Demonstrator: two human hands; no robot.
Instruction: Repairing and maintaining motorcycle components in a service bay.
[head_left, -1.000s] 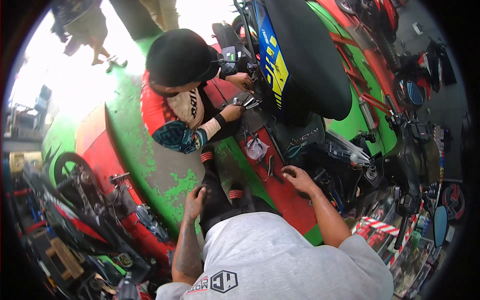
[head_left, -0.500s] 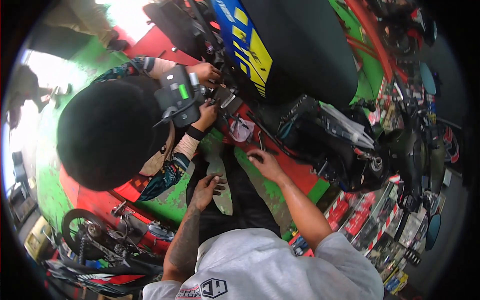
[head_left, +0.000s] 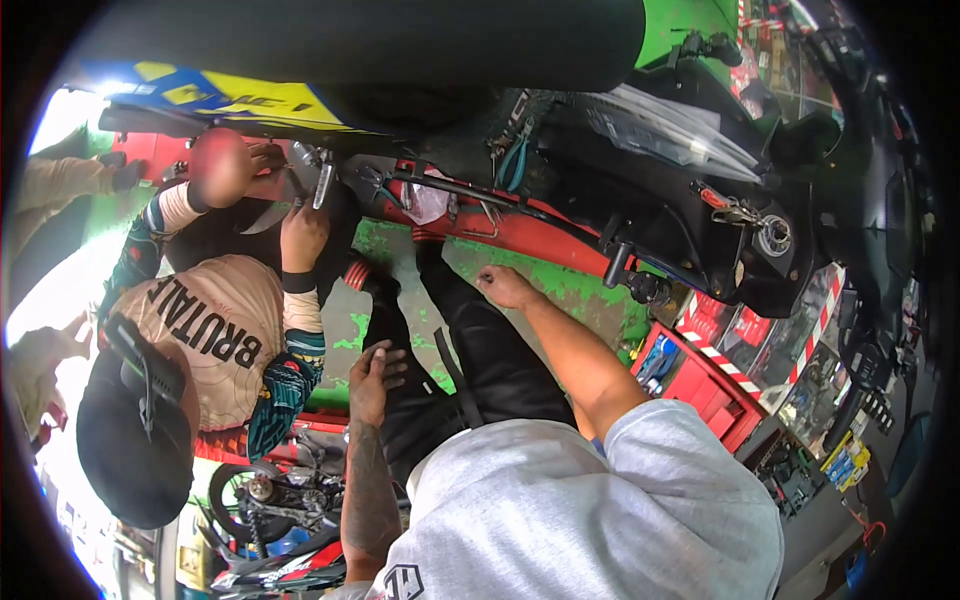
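My left hand (head_left: 374, 372) hangs above my left thigh, its fingers loosely bent and apart, and nothing shows in it. My right hand (head_left: 507, 287) is in the air beyond my right knee with its fingers curled in. Whatever they may hold is hidden. Ahead of it, a crumpled clear plastic bag (head_left: 429, 201) and an L-shaped tool (head_left: 491, 216) lie on the red platform (head_left: 565, 246). A motorcycle (head_left: 560, 190) stands across the far side. Pliers with blue handles (head_left: 514, 166) rest on it.
At my left a co-worker in a black cap (head_left: 135, 440) leans in, one hand (head_left: 303, 238) at a metal part (head_left: 323, 186) below the yellow and blue panel (head_left: 250, 95). Keys (head_left: 735, 208) sit by the handlebar. A glass display case (head_left: 770, 350) stands right, another motorcycle (head_left: 275, 505) lower left.
My view has turned, so the motorcycle now lies across the top. The co-worker's head appears lower, uncovering the torso and the metal part. Both my hands stay raised over my legs.
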